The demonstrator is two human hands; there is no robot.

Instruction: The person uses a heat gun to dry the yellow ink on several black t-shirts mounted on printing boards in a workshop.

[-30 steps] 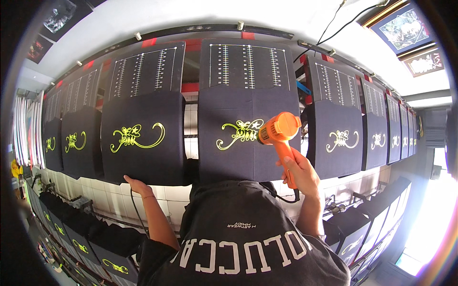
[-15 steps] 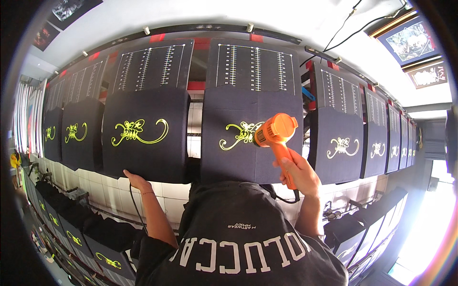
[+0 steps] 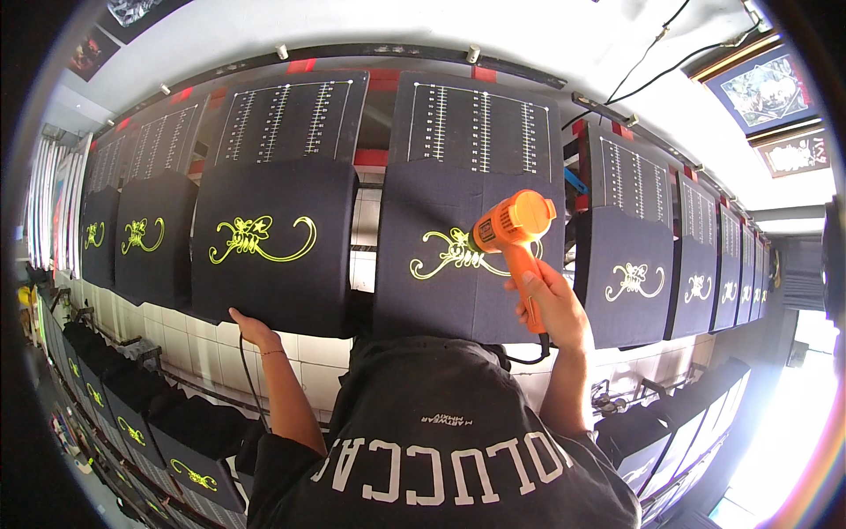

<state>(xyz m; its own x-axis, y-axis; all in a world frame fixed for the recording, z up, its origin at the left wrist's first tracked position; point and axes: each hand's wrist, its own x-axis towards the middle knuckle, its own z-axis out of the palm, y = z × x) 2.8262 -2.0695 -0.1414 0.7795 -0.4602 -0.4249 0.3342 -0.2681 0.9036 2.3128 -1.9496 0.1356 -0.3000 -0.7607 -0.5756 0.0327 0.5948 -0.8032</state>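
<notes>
My right hand (image 3: 560, 310) is wrapped round the handle of an orange heat gun (image 3: 515, 222). Its dark nozzle points left, over a neon yellow scorpion-like print (image 3: 438, 261) and hides part of it. That print is on black fabric (image 3: 441, 309) stretched over a board in front of me. At the lower edge of the neighbouring fabric-covered board (image 3: 291, 304) on the left is my left hand (image 3: 256, 331), its fingers closed on a thin black cord (image 3: 247, 370) that hangs beside my forearm. A larger yellow print (image 3: 256, 240) shows on that board.
More boards with black fabric and prints run off to both sides, including a right-hand one (image 3: 626, 304). A dark rail (image 3: 388, 53) runs behind them. Another row (image 3: 189, 458) stands at the lower left. Framed pictures (image 3: 765, 93) hang upper right.
The heat gun and my right hand have moved slightly up and to the right relative to the print, uncovering more of it. My left hand stays at the board's edge.
</notes>
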